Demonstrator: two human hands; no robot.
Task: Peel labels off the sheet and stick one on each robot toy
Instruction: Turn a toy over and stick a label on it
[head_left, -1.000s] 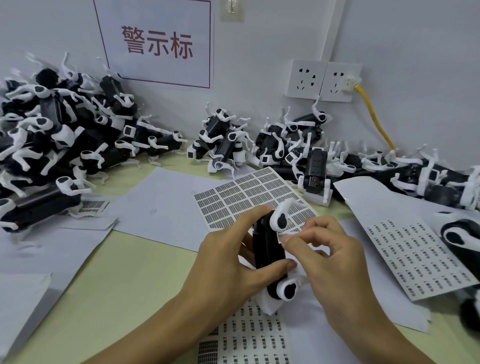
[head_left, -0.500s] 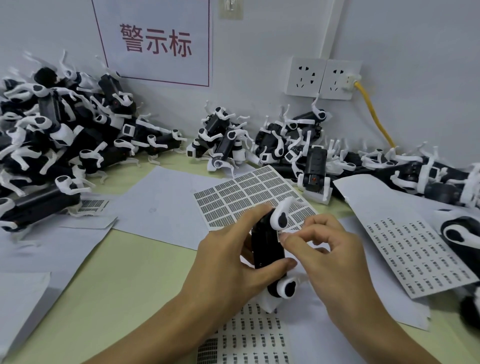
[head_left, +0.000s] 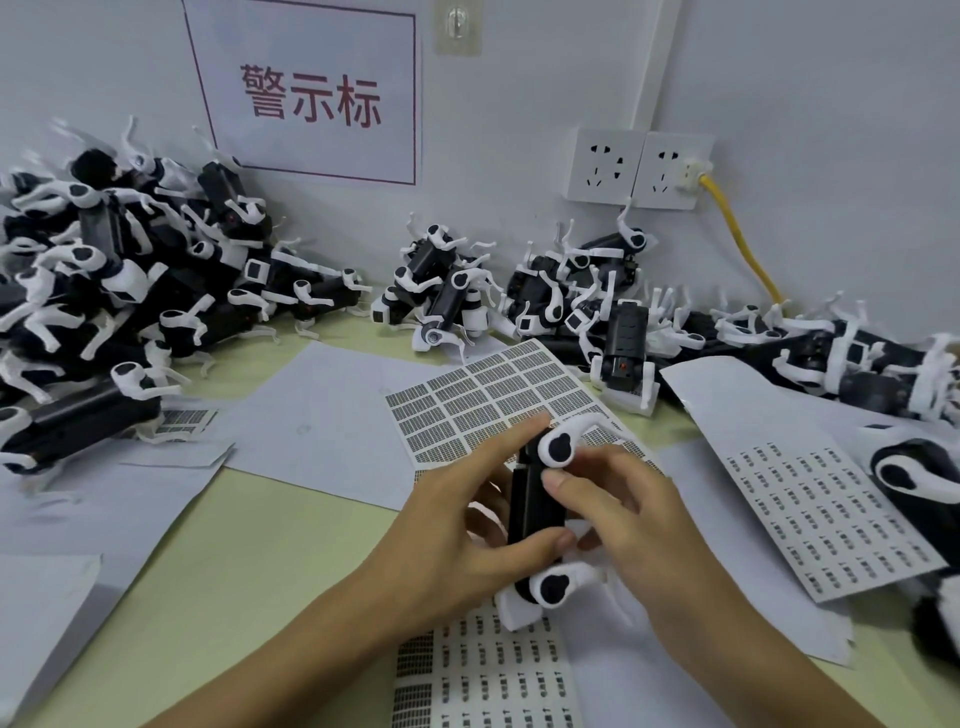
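Head view: pale green table w/ white paper sheets; grey wall behind, sign upper left, sockets upper right. Centre frame: left hand grips robot toy; right hand presses thumb on it. Label sheet lies just behind.

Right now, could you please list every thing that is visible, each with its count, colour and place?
held robot toy: one, black with white legs, centre, between both hands
robot toy piles: many, black and white, along the wall from left to right; count not clear
label sheets: at least four, white with dark print, centre, right, bottom and left
blank backing papers: several, white, left and centre of table
table: one, pale yellow-green
wall sign: one, white, red characters
sockets: two, white, wall
cable: one, yellow, plugged into right socket
left hand: grips the toy body
right hand: thumb presses on the toy
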